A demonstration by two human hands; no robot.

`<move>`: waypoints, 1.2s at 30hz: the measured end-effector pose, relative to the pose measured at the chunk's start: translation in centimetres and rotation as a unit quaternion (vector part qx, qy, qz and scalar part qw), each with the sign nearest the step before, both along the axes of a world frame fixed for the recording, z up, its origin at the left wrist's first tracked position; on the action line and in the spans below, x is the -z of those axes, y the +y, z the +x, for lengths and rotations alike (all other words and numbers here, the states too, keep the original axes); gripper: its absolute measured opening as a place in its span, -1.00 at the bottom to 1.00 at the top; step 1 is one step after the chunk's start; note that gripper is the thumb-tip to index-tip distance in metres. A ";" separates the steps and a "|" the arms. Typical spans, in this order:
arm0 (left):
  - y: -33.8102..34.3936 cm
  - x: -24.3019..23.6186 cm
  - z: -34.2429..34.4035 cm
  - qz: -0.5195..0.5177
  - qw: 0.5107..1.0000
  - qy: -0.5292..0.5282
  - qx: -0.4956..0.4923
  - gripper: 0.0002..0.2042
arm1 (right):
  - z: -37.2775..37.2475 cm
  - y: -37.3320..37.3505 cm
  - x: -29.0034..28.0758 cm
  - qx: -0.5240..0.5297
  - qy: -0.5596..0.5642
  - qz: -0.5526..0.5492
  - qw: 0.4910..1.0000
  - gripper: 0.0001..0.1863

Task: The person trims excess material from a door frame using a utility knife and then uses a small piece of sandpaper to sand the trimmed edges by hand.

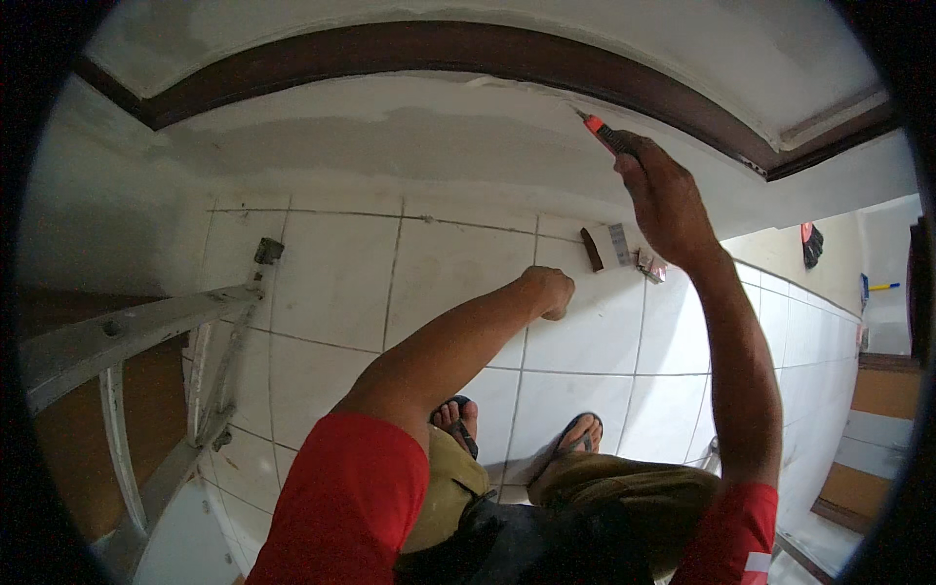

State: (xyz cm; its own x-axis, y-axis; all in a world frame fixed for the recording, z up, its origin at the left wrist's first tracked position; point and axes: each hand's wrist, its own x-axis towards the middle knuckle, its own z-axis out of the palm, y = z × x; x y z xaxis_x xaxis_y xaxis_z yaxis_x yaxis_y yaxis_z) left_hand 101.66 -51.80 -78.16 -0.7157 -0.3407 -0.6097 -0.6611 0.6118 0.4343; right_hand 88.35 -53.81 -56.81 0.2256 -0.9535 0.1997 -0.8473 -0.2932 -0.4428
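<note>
My right hand (655,195) grips a red-and-black utility knife (604,134), its blade tip close to the pale wall surface (526,136) just below a dark brown wooden trim (341,49). A thin pale line of material (478,83) runs along the trim's lower edge. My left hand (548,291) is lower, over the tiled floor, with fingers curled closed; whether anything is inside is hidden. Just right of it on the floor lie a brown-and-white flat item (609,249) and a small crumpled pack (650,267).
A metal ladder (146,327) stands at the left on white tiles (331,273). At the right are a red-and-black item (812,244), a blue-and-yellow tool (882,287) and wooden panels (877,390). My sandalled feet (575,434) are below my hands.
</note>
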 end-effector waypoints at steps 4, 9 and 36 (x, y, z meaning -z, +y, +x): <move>1.1 0.8 -0.2 -0.011 0.998 0.057 -0.011 -0.58 | -0.7 0.0 -1.8 -0.057 0.029 -0.003 0.998 -0.62; 0.1 2.5 4.4 0.011 0.984 0.137 -0.112 -0.55 | -0.7 -0.1 1.2 0.034 -0.035 0.025 0.998 -0.62; -6.5 -11.8 7.5 0.203 0.605 0.532 -0.556 -0.43 | -0.5 -5.0 8.3 -0.063 0.092 -0.342 0.933 -0.51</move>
State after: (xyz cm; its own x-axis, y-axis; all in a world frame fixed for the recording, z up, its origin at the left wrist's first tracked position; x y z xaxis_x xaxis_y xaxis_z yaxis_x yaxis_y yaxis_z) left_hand 109.18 -58.27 -66.33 -0.2420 -0.9493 -0.2007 0.2216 -0.2555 0.9411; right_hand 87.85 -58.85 -65.14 0.4182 -0.5805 0.6986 -0.8304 -0.5561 0.0350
